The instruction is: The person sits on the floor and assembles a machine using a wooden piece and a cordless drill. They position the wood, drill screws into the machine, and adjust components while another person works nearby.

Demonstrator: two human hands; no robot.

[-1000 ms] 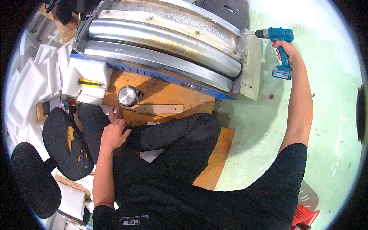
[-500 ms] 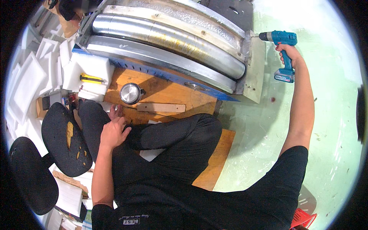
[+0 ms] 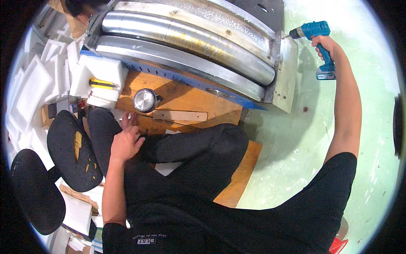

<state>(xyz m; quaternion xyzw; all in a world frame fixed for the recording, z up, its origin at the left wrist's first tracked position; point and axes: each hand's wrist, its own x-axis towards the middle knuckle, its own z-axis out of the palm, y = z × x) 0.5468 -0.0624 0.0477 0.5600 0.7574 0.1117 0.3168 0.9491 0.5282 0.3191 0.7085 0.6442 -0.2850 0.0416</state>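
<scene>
My right hand (image 3: 327,46), at the end of an outstretched arm, grips the handle of a teal cordless drill (image 3: 315,29). The drill points left, its tip at the upper part of the metal end plate (image 3: 284,72) of a large machine frame. Whether the tip touches the plate is too small to tell. A long shiny steel roller (image 3: 186,42) lies in that frame. My left hand (image 3: 127,142) rests by my bare foot (image 3: 128,121) and folded leg, its fingers loosely extended and holding nothing.
A lidded metal cup (image 3: 145,100) and a flat drilled strip (image 3: 180,115) lie on the wooden board (image 3: 177,91). A yellow utility knife (image 3: 102,83) sits on white foam (image 3: 99,70). At left stands a worn black chair (image 3: 75,150); another person (image 3: 80,8) shows at the upper left.
My right hand and the drill have shifted up and to the right, with the arm reaching further out. My left hand stays by the foot.
</scene>
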